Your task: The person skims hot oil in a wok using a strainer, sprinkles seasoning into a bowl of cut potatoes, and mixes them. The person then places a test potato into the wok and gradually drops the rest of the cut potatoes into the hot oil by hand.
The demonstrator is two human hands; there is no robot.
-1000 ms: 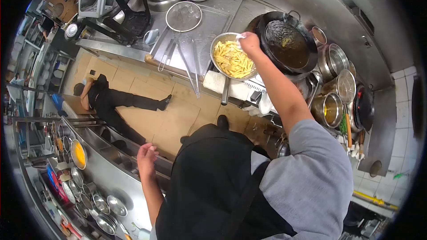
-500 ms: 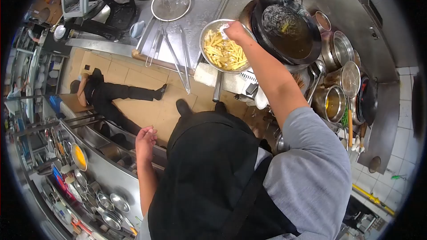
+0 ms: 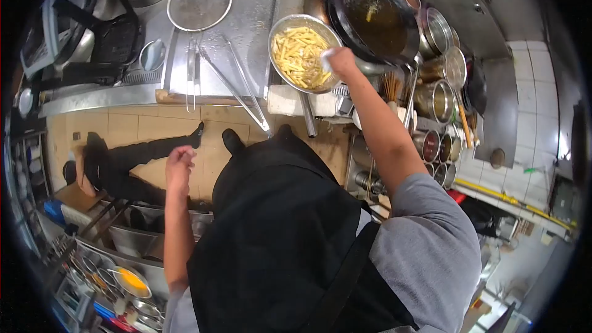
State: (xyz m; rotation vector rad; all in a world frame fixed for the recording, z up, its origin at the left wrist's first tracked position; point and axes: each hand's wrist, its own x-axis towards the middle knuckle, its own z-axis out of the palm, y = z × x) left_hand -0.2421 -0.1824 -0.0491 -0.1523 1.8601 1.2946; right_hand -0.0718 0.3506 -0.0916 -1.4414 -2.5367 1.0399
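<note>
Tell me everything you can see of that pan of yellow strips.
The pan is round and silvery, apparently metal, with a tubular handle toward the person. Yellow strips cover much of it. The right hand is at its rim with what looks like white cloth. It is open side up, beside the dark wok; whether they touch is unclear.

We've got pale-yellow strips [image 3: 299, 55] against a silver pan [image 3: 308, 20], a black wok [image 3: 344, 29], plain black apron [image 3: 271, 222], grey sleeve [image 3: 425, 228], tan floor [image 3: 135, 128], white gridded tiles [image 3: 522, 80] and, there, a vivid yellow pipe [image 3: 493, 192]!

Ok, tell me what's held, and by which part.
The right hand seems to hold something white; gripped part too blurred to tell. Left hand looks empty.
</note>
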